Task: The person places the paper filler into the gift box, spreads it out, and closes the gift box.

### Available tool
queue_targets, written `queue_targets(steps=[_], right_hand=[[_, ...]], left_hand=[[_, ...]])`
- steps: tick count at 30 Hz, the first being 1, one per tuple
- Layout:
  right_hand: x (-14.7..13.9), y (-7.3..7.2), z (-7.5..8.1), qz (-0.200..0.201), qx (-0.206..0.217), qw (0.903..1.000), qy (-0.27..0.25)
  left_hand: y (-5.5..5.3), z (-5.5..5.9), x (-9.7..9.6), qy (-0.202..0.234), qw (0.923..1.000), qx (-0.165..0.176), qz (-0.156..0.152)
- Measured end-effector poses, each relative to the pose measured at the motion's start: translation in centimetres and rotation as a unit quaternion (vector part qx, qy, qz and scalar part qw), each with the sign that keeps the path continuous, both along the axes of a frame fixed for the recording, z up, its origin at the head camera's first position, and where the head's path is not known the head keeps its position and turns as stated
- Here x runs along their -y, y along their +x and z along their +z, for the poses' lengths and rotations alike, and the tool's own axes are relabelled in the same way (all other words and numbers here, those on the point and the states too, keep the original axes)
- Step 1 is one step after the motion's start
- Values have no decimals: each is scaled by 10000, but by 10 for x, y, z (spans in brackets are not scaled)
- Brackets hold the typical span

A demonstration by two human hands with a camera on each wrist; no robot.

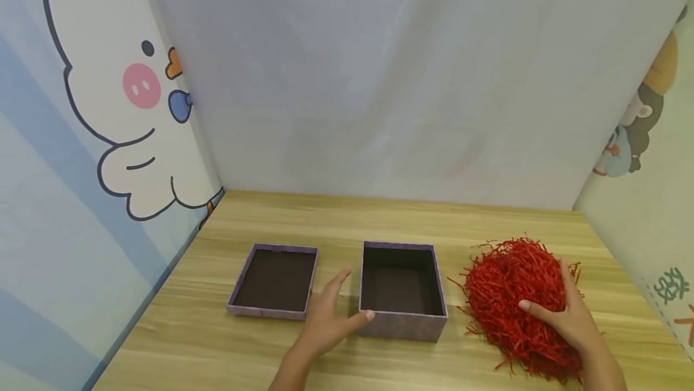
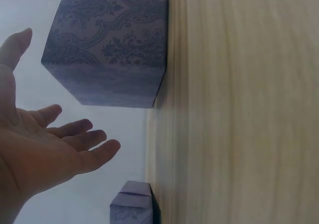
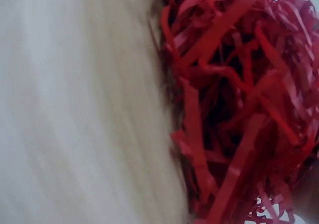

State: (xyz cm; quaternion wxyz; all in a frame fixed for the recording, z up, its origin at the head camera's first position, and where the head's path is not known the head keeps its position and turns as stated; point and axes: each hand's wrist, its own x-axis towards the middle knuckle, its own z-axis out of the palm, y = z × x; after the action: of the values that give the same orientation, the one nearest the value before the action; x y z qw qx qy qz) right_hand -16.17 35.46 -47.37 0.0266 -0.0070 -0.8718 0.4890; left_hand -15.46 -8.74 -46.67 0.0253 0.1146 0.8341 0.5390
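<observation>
An open box [image 1: 401, 326] with dark inside and a purple-grey patterned outside [image 2: 119, 40] stands mid-table, and its shallow matching lid [image 1: 273, 312] lies inside-up to the left. Between them is my left hand [image 1: 328, 322], fingers spread and palm holding nothing; in the head view its thumb tip overlaps the box's near left corner. At the right sits a fluffy heap of red shredded paper [image 1: 515, 300], its strips [image 3: 244, 99] filling much of the right wrist view. My right hand [image 1: 575, 315] rests against the heap's right side, thumb stretched across the top, other fingers mostly hidden.
A light wood-grain table [image 1: 336, 367] carries everything. Behind it hangs a pale grey-white cloth [image 1: 379, 78]. Cartoon-printed panels stand at the left [image 1: 108, 156] and right [image 1: 645, 198]. Loose red strands stick out around the heap.
</observation>
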Motion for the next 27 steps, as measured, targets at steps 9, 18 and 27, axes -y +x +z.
queue_targets(steps=[9,18,27], right_hand=[[2,-1,2,103,263,9996,93],[4,-2,2,-127,644,9969,433],[3,-3,-2,-96,501,9972,548]], left_hand=[[-7,-3,-17,-29,9989,-161,-430],[-18,-4,-29,-106,9988,-95,-461],[-20,-7,-37,-147,9995,168,-244]])
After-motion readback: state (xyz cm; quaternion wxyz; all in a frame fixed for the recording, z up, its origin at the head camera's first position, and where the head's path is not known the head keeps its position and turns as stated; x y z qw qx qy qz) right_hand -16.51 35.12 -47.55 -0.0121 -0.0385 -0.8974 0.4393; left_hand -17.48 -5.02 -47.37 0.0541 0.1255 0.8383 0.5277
